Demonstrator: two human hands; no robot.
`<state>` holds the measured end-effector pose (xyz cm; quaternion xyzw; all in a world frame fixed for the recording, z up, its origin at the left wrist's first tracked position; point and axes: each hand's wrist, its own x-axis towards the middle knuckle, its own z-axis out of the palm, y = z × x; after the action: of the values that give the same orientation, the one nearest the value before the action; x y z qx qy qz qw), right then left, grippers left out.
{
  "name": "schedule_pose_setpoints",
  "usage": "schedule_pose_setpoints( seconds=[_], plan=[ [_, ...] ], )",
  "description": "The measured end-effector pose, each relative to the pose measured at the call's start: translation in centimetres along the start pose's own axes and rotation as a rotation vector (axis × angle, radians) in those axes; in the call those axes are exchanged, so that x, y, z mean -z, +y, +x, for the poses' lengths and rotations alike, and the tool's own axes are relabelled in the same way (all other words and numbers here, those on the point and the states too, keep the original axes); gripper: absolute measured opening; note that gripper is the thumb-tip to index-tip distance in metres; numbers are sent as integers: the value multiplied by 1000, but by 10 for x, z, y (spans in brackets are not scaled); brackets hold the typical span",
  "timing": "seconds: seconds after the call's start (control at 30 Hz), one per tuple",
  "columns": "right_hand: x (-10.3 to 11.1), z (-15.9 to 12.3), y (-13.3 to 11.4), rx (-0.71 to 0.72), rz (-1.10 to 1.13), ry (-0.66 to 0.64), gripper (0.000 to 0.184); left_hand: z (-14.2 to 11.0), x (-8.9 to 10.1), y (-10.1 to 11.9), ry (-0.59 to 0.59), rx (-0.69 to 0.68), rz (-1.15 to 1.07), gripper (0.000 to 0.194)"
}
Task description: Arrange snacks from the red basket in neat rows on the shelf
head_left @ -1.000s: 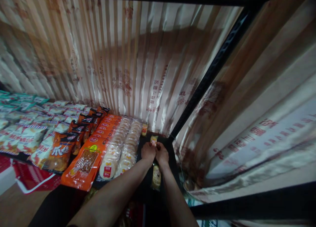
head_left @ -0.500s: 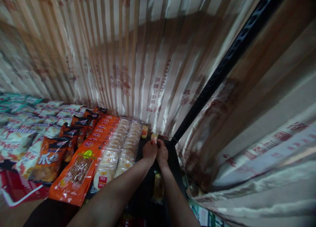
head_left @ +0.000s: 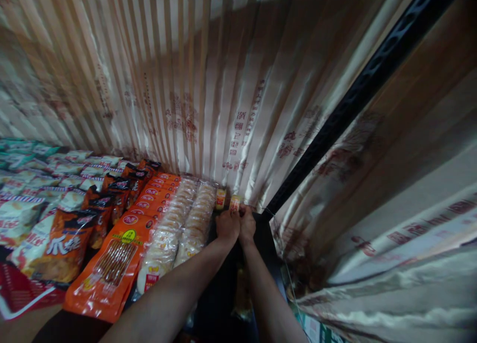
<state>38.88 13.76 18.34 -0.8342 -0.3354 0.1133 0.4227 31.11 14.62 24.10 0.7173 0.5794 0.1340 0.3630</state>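
Note:
My left hand (head_left: 227, 226) and my right hand (head_left: 247, 225) are side by side at the back of a dark shelf (head_left: 263, 238), fingers curled. Together they pinch a small yellow-and-red snack packet (head_left: 234, 203) that stands against the striped curtain. A second small packet (head_left: 220, 198) stands just left of it. Immediately left of my left hand lie rows of clear-wrapped round rice crackers (head_left: 188, 221).
Orange snack packs (head_left: 112, 263) lie left of the crackers, then dark orange bags (head_left: 63, 243) and white and green packets (head_left: 22, 204) farther left. A striped satin curtain (head_left: 186, 84) backs the shelf. A black upright post (head_left: 357, 99) rises at right.
Both hands have moved the small packet farther back, from mid-shelf to the curtain beside the other small packet. The view has tilted and shifted with the reach.

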Motion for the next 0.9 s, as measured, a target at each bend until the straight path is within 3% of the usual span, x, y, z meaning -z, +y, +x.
schedule_pose_setpoints(
  seconds=[0.3,0.9],
  plan=[
    [-9,9,2,43,-25,12,22,8,-4,-4,17,43,-189,38],
    [-19,12,7,89,50,-38,21,15,-11,-10,63,30,-188,36]
  ],
)
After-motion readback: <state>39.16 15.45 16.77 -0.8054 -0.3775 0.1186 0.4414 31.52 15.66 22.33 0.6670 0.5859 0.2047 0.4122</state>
